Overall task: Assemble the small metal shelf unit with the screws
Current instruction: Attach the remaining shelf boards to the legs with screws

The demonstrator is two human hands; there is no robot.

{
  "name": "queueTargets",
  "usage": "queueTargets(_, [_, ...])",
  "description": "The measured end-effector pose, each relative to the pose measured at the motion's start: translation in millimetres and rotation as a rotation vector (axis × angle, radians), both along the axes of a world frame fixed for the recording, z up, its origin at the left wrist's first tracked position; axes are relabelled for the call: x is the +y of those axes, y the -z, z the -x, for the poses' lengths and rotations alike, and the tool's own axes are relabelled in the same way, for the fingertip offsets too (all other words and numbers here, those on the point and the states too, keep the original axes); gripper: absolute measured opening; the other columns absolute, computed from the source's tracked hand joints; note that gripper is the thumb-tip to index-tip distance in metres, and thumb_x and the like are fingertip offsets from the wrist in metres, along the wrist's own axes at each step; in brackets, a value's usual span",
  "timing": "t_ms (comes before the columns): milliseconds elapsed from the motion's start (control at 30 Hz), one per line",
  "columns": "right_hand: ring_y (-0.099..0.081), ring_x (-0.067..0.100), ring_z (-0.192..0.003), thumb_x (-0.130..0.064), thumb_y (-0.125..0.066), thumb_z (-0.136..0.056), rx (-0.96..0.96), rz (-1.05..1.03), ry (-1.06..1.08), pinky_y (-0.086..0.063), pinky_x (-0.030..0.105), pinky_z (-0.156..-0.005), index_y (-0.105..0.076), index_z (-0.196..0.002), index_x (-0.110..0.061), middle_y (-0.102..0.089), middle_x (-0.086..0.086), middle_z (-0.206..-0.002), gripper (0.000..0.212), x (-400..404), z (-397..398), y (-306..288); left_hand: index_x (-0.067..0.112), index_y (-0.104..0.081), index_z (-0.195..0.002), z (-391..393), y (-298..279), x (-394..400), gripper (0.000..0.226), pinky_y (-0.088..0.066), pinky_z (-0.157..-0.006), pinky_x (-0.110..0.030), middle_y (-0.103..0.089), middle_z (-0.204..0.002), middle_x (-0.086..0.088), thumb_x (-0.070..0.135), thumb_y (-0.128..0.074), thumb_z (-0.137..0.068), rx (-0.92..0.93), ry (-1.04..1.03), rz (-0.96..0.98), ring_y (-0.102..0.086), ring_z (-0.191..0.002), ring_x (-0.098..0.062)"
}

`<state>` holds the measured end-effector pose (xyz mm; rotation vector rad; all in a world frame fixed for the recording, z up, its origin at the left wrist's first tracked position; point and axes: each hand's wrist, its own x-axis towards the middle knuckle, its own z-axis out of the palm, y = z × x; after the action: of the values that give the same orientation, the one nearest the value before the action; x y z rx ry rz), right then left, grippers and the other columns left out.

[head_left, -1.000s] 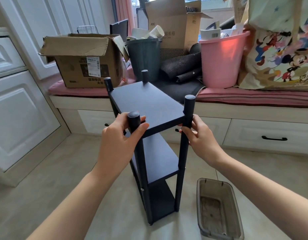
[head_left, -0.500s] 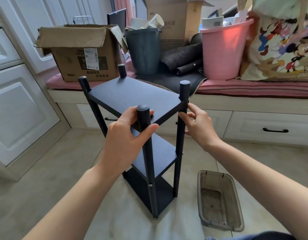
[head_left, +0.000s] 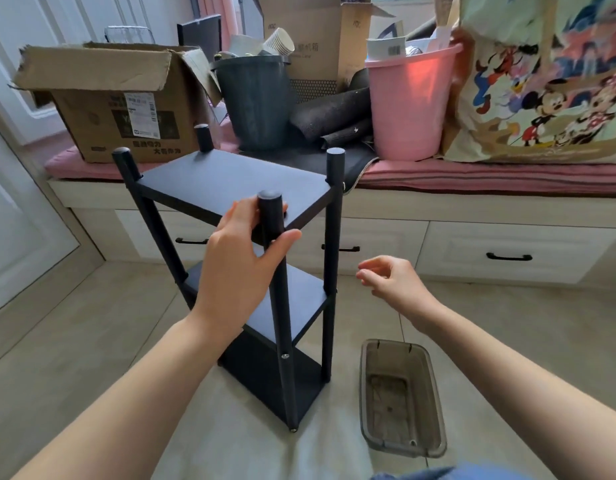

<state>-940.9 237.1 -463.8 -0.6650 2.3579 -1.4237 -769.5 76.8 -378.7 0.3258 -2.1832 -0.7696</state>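
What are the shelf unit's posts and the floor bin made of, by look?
Shelf unit posts: likely metal tube, matte black coat; even dull sheen, a bright screw head shows through one.
Floor bin: smoky translucent plastic; the floor shows through its walls.

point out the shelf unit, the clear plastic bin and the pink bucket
shelf unit (head_left: 213,181), head view, bare part of the top board
clear plastic bin (head_left: 438,403), head view, right wall
pink bucket (head_left: 408,109), head view, front of the outer wall
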Motion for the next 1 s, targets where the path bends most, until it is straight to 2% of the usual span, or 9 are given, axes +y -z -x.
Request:
queueTargets(100, [-0.068, 0.018, -0.099, -0.021, -0.066, -0.092, -0.053, -0.136, -0.012, -0.054, 0.041, -0.095, -0.07, -0.107, -0.014, -0.073, 0.003, -0.101, 0.017, 31.2, 9.8, 47.2, 0.008, -0.058, -0.123, 19.1, -1.0, 6.0, 0.046, -0.051, -0.098, -0.032, -0.07, -0.118, -0.009, 0.037, -0.069, -0.088, 0.012, -0.016, 0.03, -0.064, -0.113, -0.022])
queueTargets(233, [-0.066, 0.018, -0.101, -0.021, -0.067, -0.092, -0.127, -0.322, -0.062, -0.053, 0.035, -0.093, -0.069, -0.109, -0.014, -0.071, 0.002, -0.105, 0.019, 61.1, 18.9, 121.7, 0.01, -0.058, -0.122, 38.6, 0.1, 13.5, 0.039, -0.049, -0.101, -0.03, -0.069, -0.118, -0.008, 0.033, -0.069, -0.092, 0.056, -0.033, 0.044, -0.064, -0.113, -0.019])
queueTargets(433, [-0.062, 0.01, -0.1, -0.021, -0.07, -0.089, -0.15, -0.703, -0.288, -0.043, 0.015, -0.08, -0.069, -0.109, -0.016, -0.069, 0.0, -0.111, 0.02, 77.2, 21.9, 227.9, 0.009, -0.059, -0.118, 53.5, 3.0, 16.2, 0.034, -0.05, -0.096, -0.022, -0.064, -0.109, 0.018, 0.031, -0.069, -0.094, 0.117, -0.058, 0.066, -0.063, -0.104, -0.001])
queueTargets(533, [-0.063, 0.022, -0.104, -0.01, -0.061, -0.092, -0.127, -0.916, -0.426, -0.043, 0.023, -0.078, -0.06, -0.096, -0.016, -0.065, 0.011, -0.118, 0.007, 77.7, 18.5, 264.9, 0.01, -0.059, -0.115, 59.4, 3.4, 18.2, 0.03, -0.052, -0.094, -0.022, -0.065, -0.108, 0.018, 0.029, -0.069, -0.094, 0.141, -0.059, 0.069, -0.065, -0.103, 0.0])
queueTargets(567, [-0.061, 0.023, -0.104, -0.006, -0.055, -0.092, -0.117, -0.969, -0.458, -0.041, 0.025, -0.077, -0.055, -0.092, -0.016, -0.062, 0.016, -0.121, 0.01, 77.7, 18.1, 274.2, 0.011, -0.059, -0.115, 61.1, 3.2, 18.8, 0.029, -0.052, -0.094, -0.022, -0.066, -0.108, 0.017, 0.029, -0.068, -0.094, 0.143, -0.056, 0.068, -0.065, -0.103, 0.0])
queueTargets(667, [-0.057, 0.027, -0.113, -0.003, -0.042, -0.094, -0.155, -1.039, -0.483, -0.034, 0.026, -0.079, -0.054, -0.115, -0.005, -0.052, 0.023, -0.134, 0.024, 77.5, 15.8, 295.1, 0.013, -0.058, -0.115, 65.6, 2.1, 19.7, 0.028, -0.051, -0.094, -0.019, -0.067, -0.108, 0.015, 0.029, -0.068, -0.095, 0.143, -0.049, 0.058, -0.066, -0.105, 0.0])
queueTargets(767, [-0.054, 0.028, -0.126, -0.013, -0.043, -0.098, -0.155, -1.067, -0.495, -0.043, 0.03, -0.091, -0.051, -0.131, 0.0, -0.05, 0.022, -0.14, 0.036, 73.1, 13.2, 309.5, 0.012, -0.059, -0.116, 69.2, 2.5, 19.6, 0.028, -0.05, -0.092, -0.016, -0.067, -0.107, 0.014, 0.028, -0.068, -0.095, 0.147, -0.046, 0.054, -0.066, -0.104, 0.0])
queueTargets(833, [-0.051, 0.029, -0.131, -0.015, -0.042, -0.101, -0.133, -1.077, -0.52, -0.041, 0.033, -0.101, -0.049, -0.135, 0.0, -0.048, 0.022, -0.142, 0.038, 68.8, 12.3, 316.3, 0.012, -0.059, -0.117, 70.8, 2.7, 19.5, 0.029, -0.049, -0.092, -0.014, -0.068, -0.107, 0.015, 0.027, -0.069, -0.094, 0.158, -0.046, 0.053, -0.066, -0.103, 0.001])
queueTargets(1000, [-0.05, 0.03, -0.129, -0.008, -0.048, -0.095, -0.073, -1.109, -0.59, -0.043, 0.035, -0.102, -0.048, -0.134, -0.003, -0.048, 0.018, -0.14, 0.039, 64.1, 13.1, 319.9, 0.009, -0.059, -0.119, 71.5, 3.7, 17.9, 0.031, -0.05, -0.093, -0.016, -0.068, -0.108, 0.015, 0.027, -0.068, -0.095, 0.166, -0.051, 0.071, -0.065, -0.105, 0.004])
